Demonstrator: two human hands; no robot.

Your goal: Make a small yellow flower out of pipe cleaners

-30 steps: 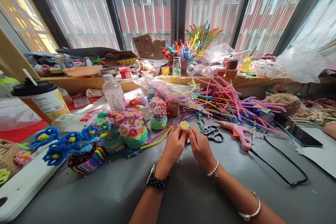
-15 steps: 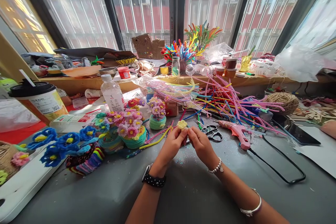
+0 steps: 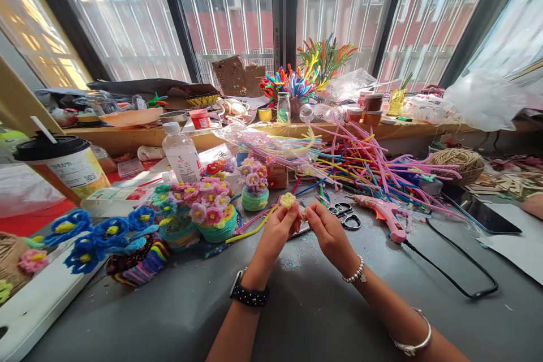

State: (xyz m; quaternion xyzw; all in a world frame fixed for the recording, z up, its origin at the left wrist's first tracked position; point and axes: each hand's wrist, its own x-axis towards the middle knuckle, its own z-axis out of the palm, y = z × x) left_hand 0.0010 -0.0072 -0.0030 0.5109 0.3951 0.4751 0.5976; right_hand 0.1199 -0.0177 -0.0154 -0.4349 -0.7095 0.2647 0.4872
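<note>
My left hand (image 3: 276, 233) pinches a small yellow pipe-cleaner flower (image 3: 287, 199) by its stem, above the grey table (image 3: 178, 311). My right hand (image 3: 326, 232) is closed close beside it, fingertips together at the flower's stem; what it grips is hidden between the fingers. Both wrists rest low over the tabletop. A black watch sits on my left wrist and bead bracelets on my right. Scissors (image 3: 344, 212) lie just beyond my right hand.
A pink glue gun (image 3: 384, 212) with a black cord lies to the right. Loose coloured pipe cleaners (image 3: 360, 164) pile up behind. Finished flower pots (image 3: 212, 209) and blue flowers (image 3: 91, 235) stand left, with a water bottle (image 3: 181, 153) and a lidded cup (image 3: 63, 164). A twine ball (image 3: 460, 163) sits right.
Both hands have shifted slightly nearer and apart a little; the yellow flower stays in my left fingers, tilted a bit to the left.
</note>
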